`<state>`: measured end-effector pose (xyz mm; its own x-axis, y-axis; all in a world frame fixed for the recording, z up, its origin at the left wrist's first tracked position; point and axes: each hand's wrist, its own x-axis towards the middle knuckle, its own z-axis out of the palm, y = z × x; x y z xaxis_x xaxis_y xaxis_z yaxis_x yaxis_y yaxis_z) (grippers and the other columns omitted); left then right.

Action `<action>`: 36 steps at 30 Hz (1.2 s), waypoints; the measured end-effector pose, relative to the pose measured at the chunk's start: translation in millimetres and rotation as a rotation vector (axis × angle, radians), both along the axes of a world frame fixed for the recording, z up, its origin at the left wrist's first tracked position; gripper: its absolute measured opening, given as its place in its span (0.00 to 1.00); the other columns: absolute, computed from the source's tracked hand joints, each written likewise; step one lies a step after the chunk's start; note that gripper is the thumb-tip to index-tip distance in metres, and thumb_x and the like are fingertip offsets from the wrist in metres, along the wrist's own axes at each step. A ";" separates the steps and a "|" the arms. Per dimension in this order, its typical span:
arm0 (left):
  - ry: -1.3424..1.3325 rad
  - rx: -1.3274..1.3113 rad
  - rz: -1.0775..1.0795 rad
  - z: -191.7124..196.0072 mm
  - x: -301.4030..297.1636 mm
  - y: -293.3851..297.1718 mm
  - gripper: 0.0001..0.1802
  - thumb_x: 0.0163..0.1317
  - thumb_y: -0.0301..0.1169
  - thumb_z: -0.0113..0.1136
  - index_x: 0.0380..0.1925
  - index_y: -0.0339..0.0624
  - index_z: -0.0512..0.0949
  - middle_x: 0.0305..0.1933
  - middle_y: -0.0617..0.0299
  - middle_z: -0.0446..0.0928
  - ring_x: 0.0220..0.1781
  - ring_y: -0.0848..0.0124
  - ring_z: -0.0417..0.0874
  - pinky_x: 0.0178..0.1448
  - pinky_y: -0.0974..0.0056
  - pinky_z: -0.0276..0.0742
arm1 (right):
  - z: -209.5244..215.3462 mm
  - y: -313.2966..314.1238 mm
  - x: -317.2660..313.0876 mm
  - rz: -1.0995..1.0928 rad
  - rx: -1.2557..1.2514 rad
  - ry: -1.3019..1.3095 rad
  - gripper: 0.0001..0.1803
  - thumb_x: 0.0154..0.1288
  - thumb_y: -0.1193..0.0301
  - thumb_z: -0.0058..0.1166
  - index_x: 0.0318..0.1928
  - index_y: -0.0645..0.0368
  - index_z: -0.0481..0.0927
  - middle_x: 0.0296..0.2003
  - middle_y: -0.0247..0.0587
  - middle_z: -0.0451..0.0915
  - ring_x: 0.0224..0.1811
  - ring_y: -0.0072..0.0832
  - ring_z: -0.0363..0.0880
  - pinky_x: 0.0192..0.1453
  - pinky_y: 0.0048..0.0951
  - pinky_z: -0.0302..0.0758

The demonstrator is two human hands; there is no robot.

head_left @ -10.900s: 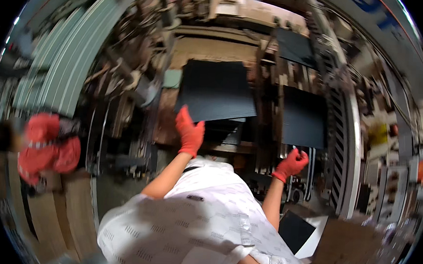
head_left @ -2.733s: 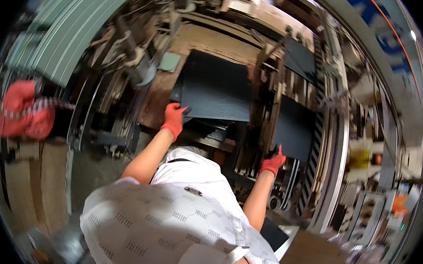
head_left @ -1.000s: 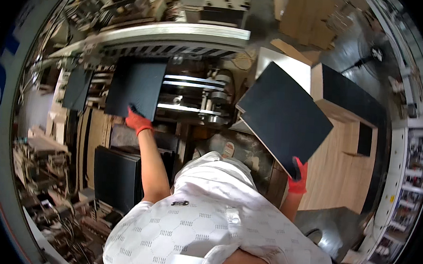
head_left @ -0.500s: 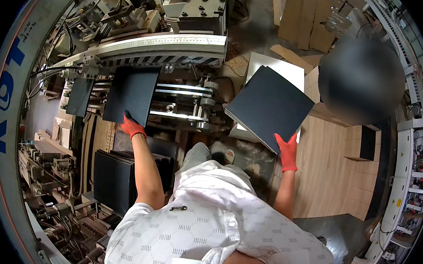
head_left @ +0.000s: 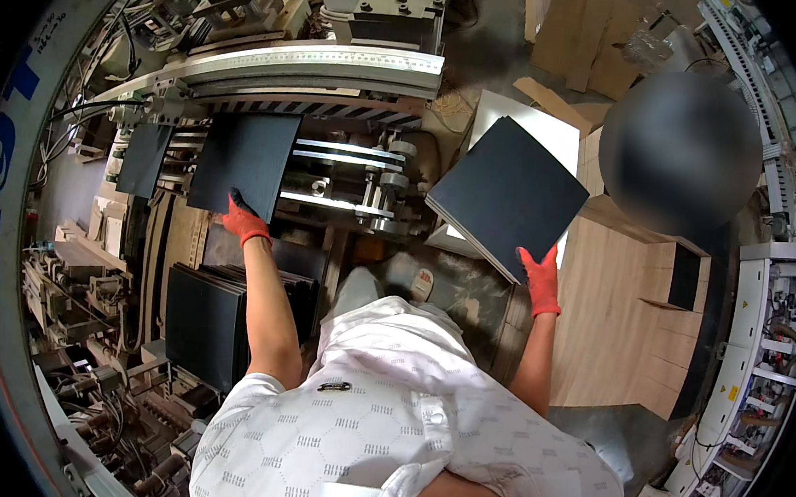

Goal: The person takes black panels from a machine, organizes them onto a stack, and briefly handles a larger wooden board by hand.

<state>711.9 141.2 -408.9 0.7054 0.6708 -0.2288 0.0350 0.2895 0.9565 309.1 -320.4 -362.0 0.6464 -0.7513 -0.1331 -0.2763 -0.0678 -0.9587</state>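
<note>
My left hand [head_left: 249, 220], in a red glove with dark finger coating, grips the near edge of a square black panel [head_left: 242, 159]. Its thumb is on top, and the other fingers are partly hidden. That panel lies flat across the metal rails of a machine [head_left: 343, 178]. A second black panel [head_left: 143, 159] is farther left on the same rails. On my right, a tilted-looking stack of black panels [head_left: 513, 187] rests on a white board [head_left: 567, 140]. My right hand [head_left: 541, 282], also red-gloved, touches the stack's near corner with thumb and forefinger spread around it.
More black panels [head_left: 204, 318] stand on edge below my left forearm. A long ruled metal beam [head_left: 337, 60] crosses behind the rails. Wood-grain boards [head_left: 611, 310] fill the right side, beside a white cabinet [head_left: 748, 319]. Cardboard [head_left: 574, 35] stands at the far right.
The view has turned and shifted slightly. Both hands keep nearly the same places on the left panel and on the corner of the right stack.
</note>
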 end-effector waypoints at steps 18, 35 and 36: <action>0.084 -0.013 0.313 24.5 -300.7 122.0 0.20 0.68 0.30 0.53 0.59 0.46 0.65 0.36 0.61 0.74 0.30 0.74 0.76 0.30 0.70 0.75 | 81.9 87.4 58.9 0.252 -0.700 0.399 0.33 0.62 0.55 0.59 0.61 0.63 0.71 0.52 0.53 0.79 0.49 0.41 0.80 0.56 0.36 0.73; 0.084 -0.304 0.915 -42.1 -425.1 228.4 0.16 0.58 0.24 0.67 0.43 0.43 0.71 0.40 0.65 0.70 0.39 0.72 0.69 0.48 0.65 0.73 | -49.5 406.6 280.7 0.565 0.516 0.042 0.25 0.62 0.68 0.63 0.56 0.59 0.67 0.41 0.45 0.79 0.31 0.37 0.81 0.24 0.39 0.77; 0.087 -0.308 0.927 -45.3 -429.1 224.9 0.16 0.58 0.24 0.67 0.43 0.43 0.71 0.40 0.65 0.70 0.39 0.72 0.69 0.48 0.65 0.73 | -47.3 401.2 277.2 0.615 0.547 -0.006 0.26 0.62 0.69 0.64 0.57 0.59 0.66 0.44 0.45 0.79 0.32 0.36 0.80 0.26 0.39 0.76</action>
<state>282.8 366.1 -454.2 -0.0982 0.8526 -0.5132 -0.2652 0.4746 0.8393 586.2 80.8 -409.3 0.9233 -0.0925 -0.3729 -0.3368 0.2720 -0.9014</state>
